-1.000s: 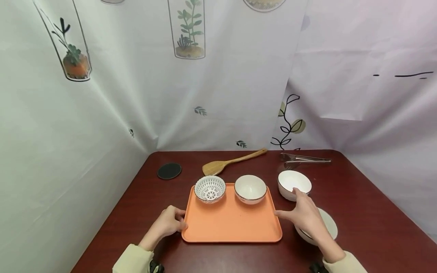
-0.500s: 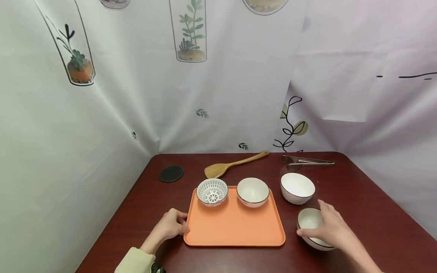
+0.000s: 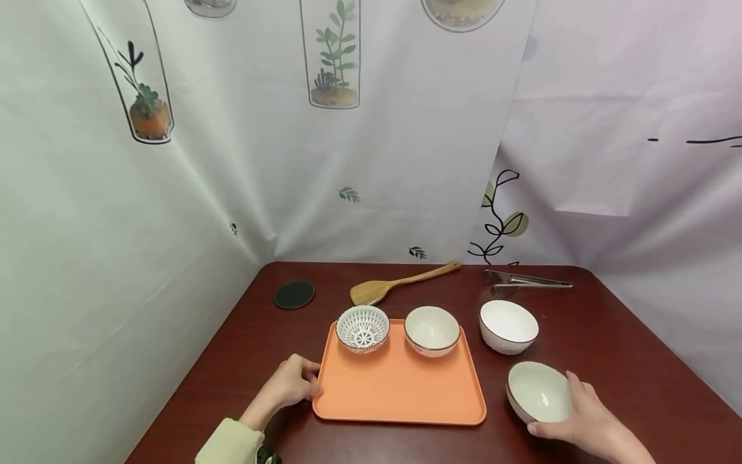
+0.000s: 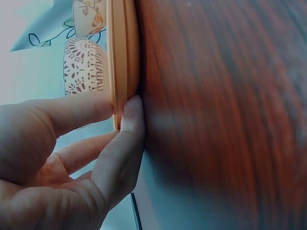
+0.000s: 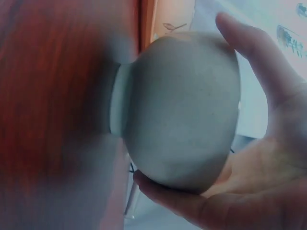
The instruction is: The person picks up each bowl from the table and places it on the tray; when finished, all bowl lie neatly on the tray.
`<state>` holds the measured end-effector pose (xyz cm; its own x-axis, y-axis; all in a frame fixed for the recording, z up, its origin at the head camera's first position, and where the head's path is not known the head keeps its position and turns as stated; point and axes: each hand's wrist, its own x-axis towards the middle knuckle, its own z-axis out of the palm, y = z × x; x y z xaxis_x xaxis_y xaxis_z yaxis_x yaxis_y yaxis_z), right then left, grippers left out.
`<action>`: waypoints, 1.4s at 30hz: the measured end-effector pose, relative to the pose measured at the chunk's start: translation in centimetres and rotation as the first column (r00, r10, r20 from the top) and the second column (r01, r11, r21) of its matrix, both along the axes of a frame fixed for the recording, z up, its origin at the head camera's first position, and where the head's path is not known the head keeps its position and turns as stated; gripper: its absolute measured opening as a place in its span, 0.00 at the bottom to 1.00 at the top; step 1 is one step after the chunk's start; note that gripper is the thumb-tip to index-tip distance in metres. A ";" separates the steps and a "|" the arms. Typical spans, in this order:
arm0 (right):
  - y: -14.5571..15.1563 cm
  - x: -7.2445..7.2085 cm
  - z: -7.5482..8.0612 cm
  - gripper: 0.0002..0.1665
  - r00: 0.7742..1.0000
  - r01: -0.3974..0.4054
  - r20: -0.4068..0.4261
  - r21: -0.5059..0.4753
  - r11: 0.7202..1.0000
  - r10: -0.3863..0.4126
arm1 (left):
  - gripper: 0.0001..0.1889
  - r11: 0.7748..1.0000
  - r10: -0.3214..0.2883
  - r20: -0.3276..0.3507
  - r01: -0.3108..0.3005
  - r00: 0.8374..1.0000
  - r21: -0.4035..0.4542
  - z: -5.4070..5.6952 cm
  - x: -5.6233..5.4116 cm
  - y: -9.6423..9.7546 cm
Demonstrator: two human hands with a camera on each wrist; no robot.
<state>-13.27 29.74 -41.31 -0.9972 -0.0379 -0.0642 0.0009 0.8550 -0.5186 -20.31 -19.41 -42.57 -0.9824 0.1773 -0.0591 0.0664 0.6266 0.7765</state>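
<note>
Right hand [image 3: 594, 419] grips a pale bowl [image 3: 539, 394]; left hand [image 3: 292, 381] pinches an orange tray [image 3: 400, 394].
Thumb and fingers clasp the pale bowl from its right side, well apart from the left hand's hold on the tray's left edge. Just beyond the right grip stands a white bowl [image 3: 507, 327], with metal tongs [image 3: 530, 282] farther out. Between the two grips, at the tray's far side, stand a patterned bowl [image 3: 362, 330] and a cream bowl [image 3: 431, 332]; past them lie a wooden spatula [image 3: 373, 291] and, farther left, a dark disc [image 3: 294, 294].
</note>
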 end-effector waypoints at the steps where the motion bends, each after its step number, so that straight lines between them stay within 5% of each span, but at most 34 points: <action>1: 0.0 0.0 -0.1 0.66 1.000 0.005 -0.010 -0.010 1.000 -0.005 | 0.22 1.000 -0.005 -0.005 0.005 1.000 0.004 0.0 0.0 0.0; 22: -4.0 -0.6 0.5 0.61 0.983 0.028 -0.177 -0.100 0.995 -0.045 | 0.22 1.000 -0.019 -0.025 0.019 1.000 0.015 -0.1 0.2 0.0; 42: -7.9 -1.1 1.4 0.65 0.981 -0.025 -0.193 -0.161 0.987 -0.007 | 0.22 0.999 -0.024 0.001 0.024 1.000 0.034 -0.3 0.0 -0.1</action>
